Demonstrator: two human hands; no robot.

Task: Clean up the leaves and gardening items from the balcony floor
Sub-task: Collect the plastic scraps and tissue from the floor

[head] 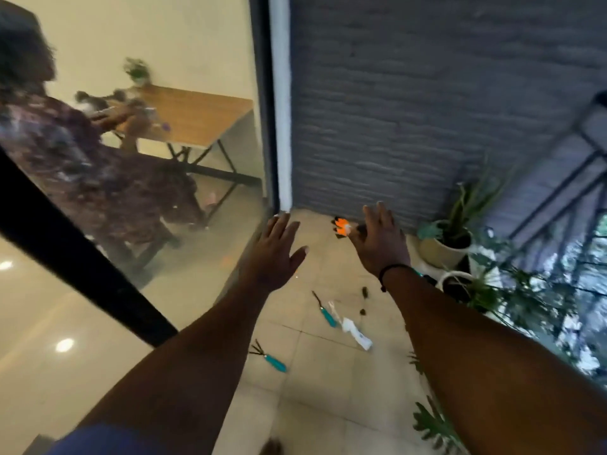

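floor litter: teal-handled rake [270, 355] near-left, teal-handled weeder [323, 309], white packet [356, 330] and dry leaf bits [364, 292] mid-floor, orange glove [342, 227] far by the wall | left hand [275, 249], right hand [381, 238]: each grip released, fingers spread, empty | advice: crouch, gather tools by handles, then sweep leaves together

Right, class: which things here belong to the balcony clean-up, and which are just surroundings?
For the job:
teal-handled hand rake
teal-handled weeder
white crumpled packet
orange-and-black glove
brown dry leaves

Just surroundings:
cream potted plant
wooden table
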